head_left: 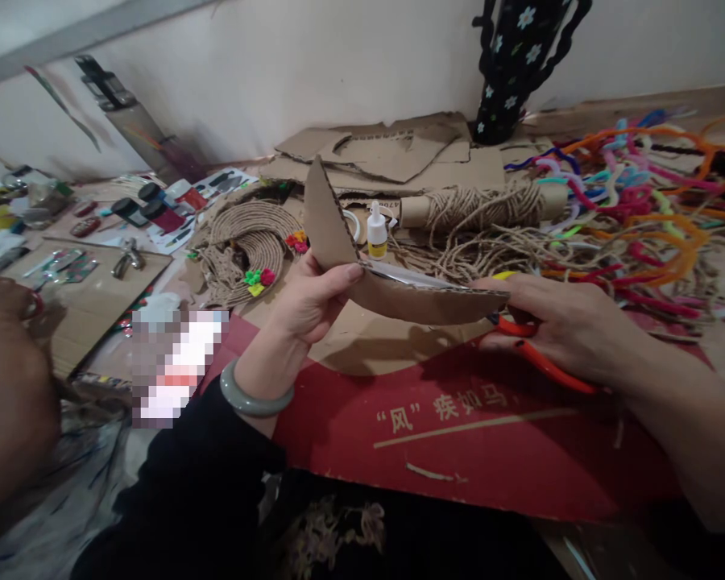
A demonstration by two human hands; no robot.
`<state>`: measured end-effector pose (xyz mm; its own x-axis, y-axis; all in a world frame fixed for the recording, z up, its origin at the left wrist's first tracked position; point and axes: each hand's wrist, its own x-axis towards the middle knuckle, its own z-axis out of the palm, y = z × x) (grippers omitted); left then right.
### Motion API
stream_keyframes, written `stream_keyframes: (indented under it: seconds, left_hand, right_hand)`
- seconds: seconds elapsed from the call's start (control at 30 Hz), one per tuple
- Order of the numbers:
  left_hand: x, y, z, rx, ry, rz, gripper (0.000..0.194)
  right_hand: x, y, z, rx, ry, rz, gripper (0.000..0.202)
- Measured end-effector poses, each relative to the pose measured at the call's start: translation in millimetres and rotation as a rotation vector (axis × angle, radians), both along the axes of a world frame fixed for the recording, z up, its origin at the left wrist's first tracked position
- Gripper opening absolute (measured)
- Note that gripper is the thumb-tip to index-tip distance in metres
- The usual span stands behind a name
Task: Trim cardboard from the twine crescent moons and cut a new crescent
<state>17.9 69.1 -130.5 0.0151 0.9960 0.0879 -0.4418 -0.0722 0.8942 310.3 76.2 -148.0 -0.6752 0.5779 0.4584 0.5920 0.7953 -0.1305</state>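
Note:
My left hand point(314, 302), with a pale green bangle at its wrist, grips a crescent-shaped piece of brown cardboard point(428, 300) near its middle, thumb on top. One pointed end of the crescent stands up; the other reaches right. My right hand point(556, 322) is closed round scissors with orange-red handles point(549, 366). Their metal blade lies along the inner edge of the crescent, partly hidden by the cardboard. Below both hands is a red board point(447, 435) with printed characters, and a thin cardboard scrap point(428, 472) rests on it.
Behind lie a twine-covered crescent point(247, 234) with small flowers, a glue bottle point(377, 229), a roll of twine point(489, 205) and cardboard offcuts point(392, 153). Colourful pipe cleaners point(646, 209) spread at right; a black flowered tumbler point(513, 64) stands behind. Another person's arm point(12, 387) is at left.

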Motion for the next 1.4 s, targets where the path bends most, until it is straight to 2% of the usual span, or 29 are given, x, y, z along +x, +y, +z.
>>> stream_keyframes:
  seconds: [0.2, 0.37, 0.57, 0.8, 1.1, 1.4]
  left_hand:
    - [-0.3, -0.7, 0.0, -0.012, 0.022, 0.031, 0.043]
    - [-0.5, -2.0, 0.4, 0.007, 0.043, 0.038, 0.041]
    - [-1.4, -1.6, 0.0, 0.0, 0.07, 0.033, 0.042]
    - [0.4, -2.0, 0.7, -0.015, 0.067, 0.038, 0.04]
    - [3.1, -2.9, 1.7, -0.001, 0.059, 0.047, 0.04]
    - [-1.5, -4.0, 1.0, 0.007, 0.047, 0.017, 0.04]
  right_hand:
    - [1.2, -0.6, 1.5, -0.041, 0.023, 0.001, 0.058]
    - [0.8, -1.5, 6.0, -0.118, 0.035, 0.003, 0.049]
    - [1.1, 0.0, 8.7, -0.029, -0.019, -0.013, 0.052]
    - [4.5, 0.6, 4.1, 0.0, -0.037, -0.023, 0.056]
    - [1.6, 1.3, 4.1, -0.042, 0.025, 0.0, 0.043]
    - [0.6, -3.2, -1.1, 0.032, 0.034, -0.023, 0.035]
